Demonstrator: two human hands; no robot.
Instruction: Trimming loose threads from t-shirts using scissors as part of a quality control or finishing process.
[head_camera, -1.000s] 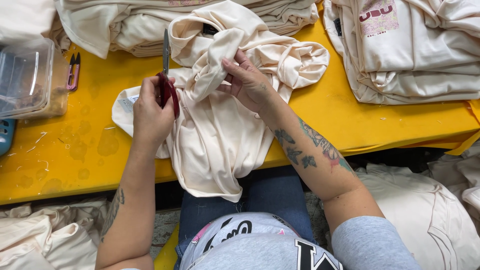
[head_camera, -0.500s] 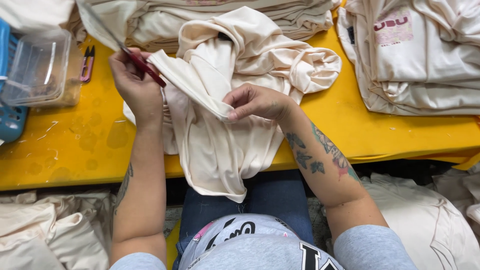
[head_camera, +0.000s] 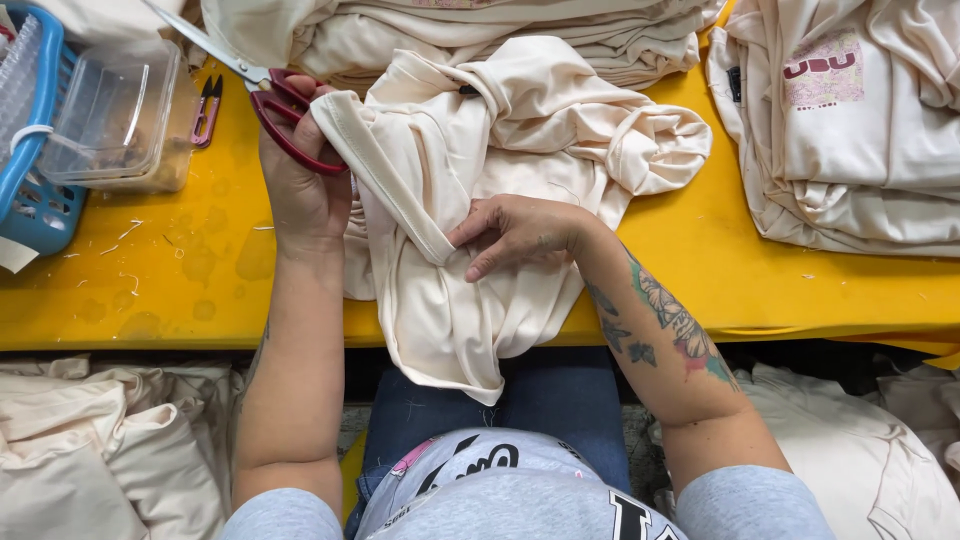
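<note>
A cream garment (head_camera: 520, 170) lies crumpled on the yellow table (head_camera: 160, 280) and hangs over its near edge onto my lap. My left hand (head_camera: 300, 180) grips red-handled scissors (head_camera: 260, 90), blades pointing up and left, while also holding one end of a stretched hem band of the garment. My right hand (head_camera: 515, 232) pinches the other end of that band against the cloth, fingers pointing left.
Folded cream garments are stacked at the back (head_camera: 480, 30) and at the right (head_camera: 850, 130). A clear plastic box (head_camera: 120, 120), a blue basket (head_camera: 35, 200) and small thread snips (head_camera: 208, 108) sit at the left. More cream cloth lies below the table on both sides.
My left hand with the scissors has moved up and left, drawing the hem band taut. My right hand has slid down the band toward me.
</note>
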